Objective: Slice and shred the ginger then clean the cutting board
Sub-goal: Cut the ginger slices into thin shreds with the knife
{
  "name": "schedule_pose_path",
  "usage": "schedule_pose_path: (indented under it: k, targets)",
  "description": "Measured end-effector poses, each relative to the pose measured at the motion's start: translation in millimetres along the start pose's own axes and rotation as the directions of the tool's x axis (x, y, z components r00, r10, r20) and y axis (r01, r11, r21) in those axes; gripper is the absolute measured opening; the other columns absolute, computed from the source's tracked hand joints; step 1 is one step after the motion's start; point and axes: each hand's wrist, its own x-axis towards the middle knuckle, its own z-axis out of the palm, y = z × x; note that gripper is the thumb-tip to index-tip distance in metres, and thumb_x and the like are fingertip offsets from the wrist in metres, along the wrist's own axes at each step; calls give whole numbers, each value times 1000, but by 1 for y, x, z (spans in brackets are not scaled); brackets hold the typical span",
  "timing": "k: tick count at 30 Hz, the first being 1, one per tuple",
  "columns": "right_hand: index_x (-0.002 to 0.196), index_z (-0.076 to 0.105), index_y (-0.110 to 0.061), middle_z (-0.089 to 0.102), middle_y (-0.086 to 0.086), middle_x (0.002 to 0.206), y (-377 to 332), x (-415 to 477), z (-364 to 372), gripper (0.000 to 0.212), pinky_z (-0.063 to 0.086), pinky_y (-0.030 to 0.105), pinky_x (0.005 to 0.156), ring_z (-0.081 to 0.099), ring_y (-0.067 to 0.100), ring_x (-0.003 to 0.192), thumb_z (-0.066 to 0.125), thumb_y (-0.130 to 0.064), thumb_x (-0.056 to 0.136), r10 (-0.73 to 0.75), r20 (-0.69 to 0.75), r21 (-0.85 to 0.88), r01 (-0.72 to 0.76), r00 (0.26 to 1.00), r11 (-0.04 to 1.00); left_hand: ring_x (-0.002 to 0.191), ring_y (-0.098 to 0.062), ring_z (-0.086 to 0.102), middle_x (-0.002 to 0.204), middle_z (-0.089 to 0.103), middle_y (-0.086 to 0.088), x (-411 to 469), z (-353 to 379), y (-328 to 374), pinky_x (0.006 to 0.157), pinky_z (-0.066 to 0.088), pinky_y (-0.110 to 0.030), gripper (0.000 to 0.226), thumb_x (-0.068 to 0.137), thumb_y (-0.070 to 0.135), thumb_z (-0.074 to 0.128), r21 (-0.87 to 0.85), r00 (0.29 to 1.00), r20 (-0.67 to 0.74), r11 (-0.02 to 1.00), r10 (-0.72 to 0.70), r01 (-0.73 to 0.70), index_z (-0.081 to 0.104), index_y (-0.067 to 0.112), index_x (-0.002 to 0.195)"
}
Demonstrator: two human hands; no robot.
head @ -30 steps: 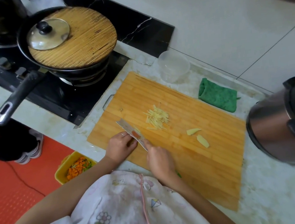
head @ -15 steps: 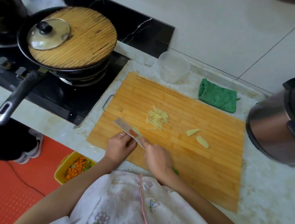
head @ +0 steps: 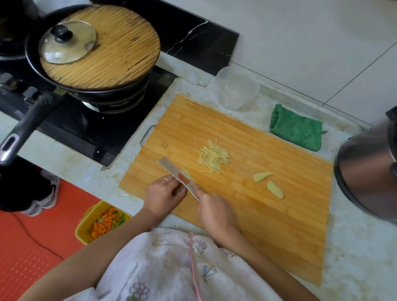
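Observation:
A bamboo cutting board (head: 262, 217) lies on the counter. A pile of ginger shreds (head: 214, 157) sits near its middle, and two ginger slices (head: 269, 182) lie to the right. My right hand (head: 214, 209) grips the handle of a knife (head: 178, 176) whose blade stands on the board's left part. My left hand (head: 164, 195) sits against the blade's left side with fingers curled; a bit of ginger shows at the blade, mostly hidden.
A black pan (head: 97, 53) with a bamboo mat and glass lid sits on the stove at left. A clear plastic bowl (head: 237, 86) and a green cloth (head: 296, 126) lie behind the board. A steel kettle (head: 382, 166) stands right. A yellow bin (head: 99, 222) sits below.
The knife and both hands have edged slightly left and away along the board. The shred pile and the two slices have not moved.

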Motion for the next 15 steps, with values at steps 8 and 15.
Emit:
schedule_pose_path:
  k: [8, 15]
  targets:
    - [148, 28, -25, 68, 6, 84, 3, -8, -1, 58, 30, 29, 44, 49, 17, 61, 42, -7, 95, -13, 20, 16, 13, 1000, 1000, 55, -15, 56, 62, 61, 1, 0, 1, -4, 49, 40, -23, 27, 85, 30, 57, 12, 1000, 14, 1000, -11, 11, 72, 11, 73]
    - [148, 29, -25, 63, 4, 74, 0, -5, -2, 57, 17, 25, 38, 42, 17, 51, 40, -5, 95, -3, -5, -16, 3, 1000, 1000, 54, -17, 58, 62, 62, 0, -2, 1, -4, 47, 42, -24, 26, 83, 30, 58, 5, 999, 26, 1000, -24, 24, 72, 12, 73]
